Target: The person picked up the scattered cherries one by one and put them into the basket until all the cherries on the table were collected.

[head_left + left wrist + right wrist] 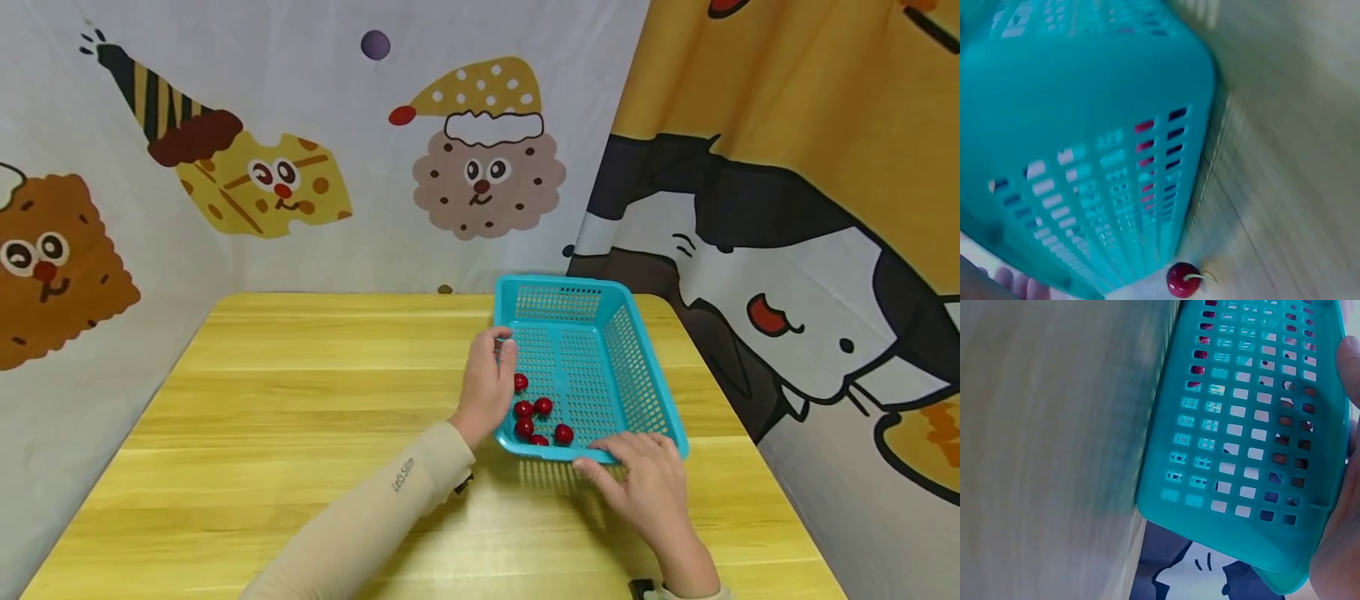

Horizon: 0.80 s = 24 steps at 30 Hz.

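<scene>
A turquoise perforated plastic basket (645, 358) sits on the right part of the table. Several red cherries (543, 407) lie inside it, gathered towards its front left corner. My left hand (487, 383) holds the left rim, its fingertips showing over the edge in the left wrist view. With fingers over the front rim near the right corner and thumb outside, my right hand (641, 479) grips the basket too. In the left wrist view, one cherry (1183, 279) with a pale stem lies on the table outside the basket, close to its wall.
The wooden table (300, 400) stretches left and in front of the basket. Behind it hangs a white cloth (300, 267) with cartoon prints, and a yellow curtain (825, 125) with a cat print borders the right side.
</scene>
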Motion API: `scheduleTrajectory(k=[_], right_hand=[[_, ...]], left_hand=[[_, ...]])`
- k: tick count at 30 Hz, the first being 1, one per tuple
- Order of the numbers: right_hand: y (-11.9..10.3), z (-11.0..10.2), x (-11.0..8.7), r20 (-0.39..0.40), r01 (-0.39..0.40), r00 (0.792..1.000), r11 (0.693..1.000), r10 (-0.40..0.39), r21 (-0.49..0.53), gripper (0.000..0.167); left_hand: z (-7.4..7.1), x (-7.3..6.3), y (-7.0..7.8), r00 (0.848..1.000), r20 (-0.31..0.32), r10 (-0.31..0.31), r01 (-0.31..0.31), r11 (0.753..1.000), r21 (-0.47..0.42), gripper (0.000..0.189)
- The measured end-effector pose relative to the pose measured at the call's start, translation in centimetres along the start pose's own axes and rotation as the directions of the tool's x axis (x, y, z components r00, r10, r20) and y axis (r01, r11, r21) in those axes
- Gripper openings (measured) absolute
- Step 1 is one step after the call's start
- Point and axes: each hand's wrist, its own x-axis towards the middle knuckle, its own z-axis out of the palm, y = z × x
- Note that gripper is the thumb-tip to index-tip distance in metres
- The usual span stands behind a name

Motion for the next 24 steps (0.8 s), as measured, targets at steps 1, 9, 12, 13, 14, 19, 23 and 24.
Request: scheduleTrajectory(k=[1, 9, 12, 13, 14, 19, 23, 24], right_hand=[[0.0, 0.0, 0.0, 0.0, 0.0, 1.0, 1.0, 0.0, 0.001, 0.048], [0.0, 0.0, 0.1, -0.003, 0.005, 1.0, 1.0, -0.005, 0.005, 0.053], [0.1, 0.0, 0.1, -0.009, 0.009, 1.0, 1.0, -0.009, 0.006, 0.053], [0.1, -0.1, 0.1, -0.011, 0.01, 1.0, 1.0, -0.009, 0.005, 0.053], [0.1, -0.1, 0.1, -0.012, 0.01, 1.0, 1.0, -0.01, 0.004, 0.053], [0.0, -0.1, 0.1, -0.004, 0.012, 1.0, 1.0, -0.012, -0.004, 0.053], [-0.1, 0.0, 0.1, -0.003, 0.012, 1.0, 1.0, -0.012, -0.001, 0.055], [-0.1, 0.0, 0.1, -0.003, 0.01, 1.0, 1.0, -0.01, 0.001, 0.056]], left_hand=[[-0.2, 0.3, -0.2, 0.999, -0.022, -0.025, 0.024, 1.0, -0.008, 0.039], [-1.3, 2.3, -2.5, 0.983, -0.033, -0.18, 0.182, 0.976, 0.123, 0.032], [-1.3, 2.5, -3.3, 0.978, 0.077, -0.194, 0.163, 0.941, 0.298, 0.039], [-1.3, 2.5, -3.5, 0.973, 0.122, -0.193, 0.138, 0.922, 0.361, 0.041], [-1.3, 2.5, -3.7, 0.967, 0.167, -0.19, 0.105, 0.903, 0.417, 0.04], [-1.1, 1.6, -4.7, 0.919, 0.361, -0.16, -0.097, 0.795, 0.599, 0.03], [-0.9, 1.1, -5.3, 0.909, 0.379, -0.174, -0.097, 0.795, 0.599, 0.029], [-0.9, 1.0, -5.3, 0.914, 0.366, -0.172, -0.086, 0.801, 0.592, 0.03]])
